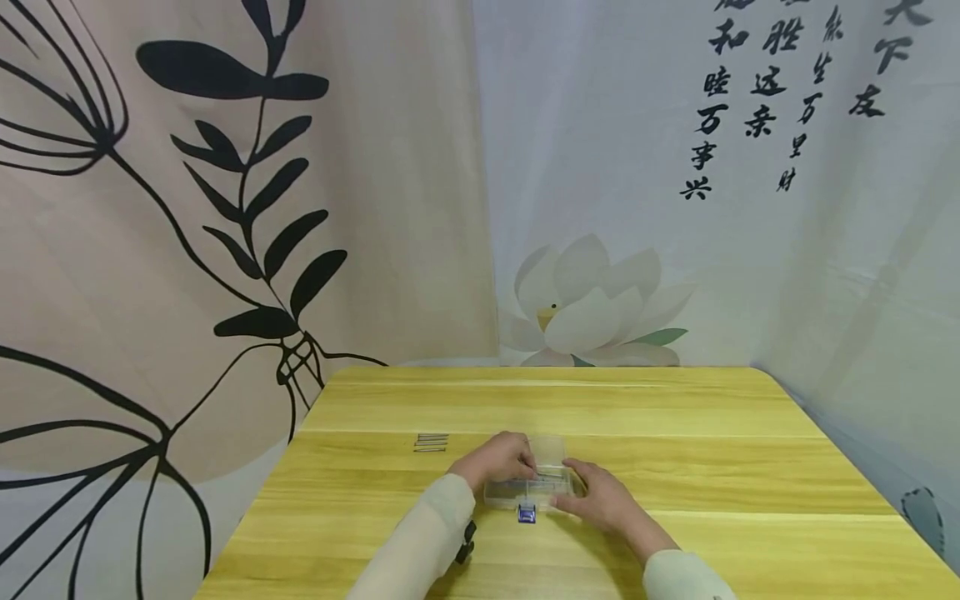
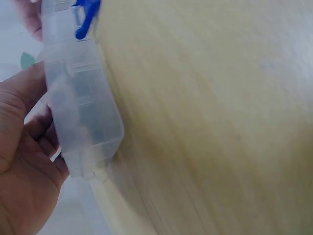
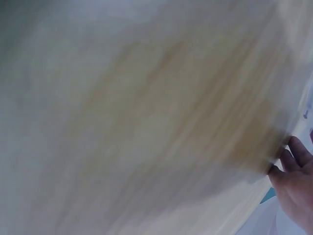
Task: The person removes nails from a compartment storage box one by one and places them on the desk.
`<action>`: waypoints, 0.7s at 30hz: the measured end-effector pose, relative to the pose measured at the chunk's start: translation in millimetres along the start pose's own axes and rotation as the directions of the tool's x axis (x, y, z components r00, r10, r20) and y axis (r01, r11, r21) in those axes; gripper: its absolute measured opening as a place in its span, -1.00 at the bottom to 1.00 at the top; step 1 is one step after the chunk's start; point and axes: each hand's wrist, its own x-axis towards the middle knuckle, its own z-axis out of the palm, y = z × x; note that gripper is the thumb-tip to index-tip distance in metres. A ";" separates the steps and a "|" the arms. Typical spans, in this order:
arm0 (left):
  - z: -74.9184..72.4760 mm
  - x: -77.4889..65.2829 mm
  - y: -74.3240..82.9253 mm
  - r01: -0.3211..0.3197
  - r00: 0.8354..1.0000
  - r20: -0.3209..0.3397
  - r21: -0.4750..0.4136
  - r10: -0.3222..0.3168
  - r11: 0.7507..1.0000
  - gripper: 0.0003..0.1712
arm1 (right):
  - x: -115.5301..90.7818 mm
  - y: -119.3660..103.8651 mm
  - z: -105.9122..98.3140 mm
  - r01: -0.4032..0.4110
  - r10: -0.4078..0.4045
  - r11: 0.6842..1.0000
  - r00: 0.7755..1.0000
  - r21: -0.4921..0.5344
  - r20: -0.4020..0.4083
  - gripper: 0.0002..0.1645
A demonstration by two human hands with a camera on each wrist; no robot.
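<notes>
A clear plastic box with inner dividers and a blue latch at its front sits on the table, its clear lid swung open toward the back. My left hand reaches over the box's left part, curled fingertips at the middle of it; whether they pinch something is hidden. In the left wrist view, the left hand shows behind the box wall. My right hand grips the box's right end, thumb in front and fingers behind. Thin grey pieces lie inside the box.
Several thin dark nails or screws lie in a row on the wooden table, left of the box. A printed cloth hangs behind the table. A black band is at the left wrist.
</notes>
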 end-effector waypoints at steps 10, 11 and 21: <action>-16.1 -9.8 -9.5 0.026 0.997 -0.066 -0.222 -0.042 0.975 -0.87 | -2.2 -5.5 -2.0 0.003 -0.004 1.000 1.000 -0.013 -0.011 -0.03; -18.6 -11.1 -11.0 0.028 0.996 -0.071 -0.230 -0.046 0.973 -0.86 | -2.2 -5.6 -1.9 0.002 -0.002 1.000 1.000 -0.015 -0.011 -0.03; -39.7 -32.6 -32.3 0.024 0.986 -0.148 -0.299 -0.071 0.954 -0.85 | -5.0 -8.0 -1.8 -0.008 0.008 1.000 1.000 0.001 -0.007 -0.04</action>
